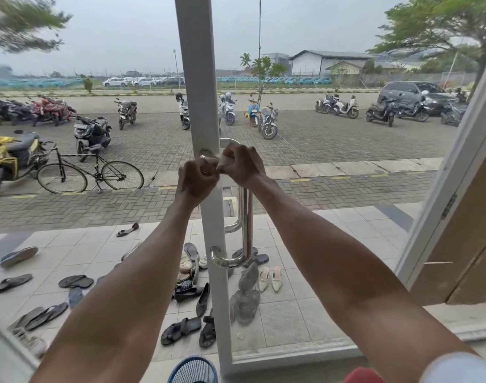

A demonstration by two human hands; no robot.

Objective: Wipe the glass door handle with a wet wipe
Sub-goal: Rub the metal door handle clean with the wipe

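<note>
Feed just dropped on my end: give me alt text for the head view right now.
Both hands, left hand and right hand, pinch a small wet wipe together before the upper end of the steel door handle on a white-framed glass door; shoes and parked motorbikes lie outside.

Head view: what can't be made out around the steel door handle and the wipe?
- Small pale wet wipe: mostly buried between left hand and right hand; folded or packaged, unclear.
- Polished steel tubular door handle: upper stretch hidden behind both hands.
- Wipe touching handle: cannot tell.
- Blue mesh basket: cut by bottom edge.
</note>
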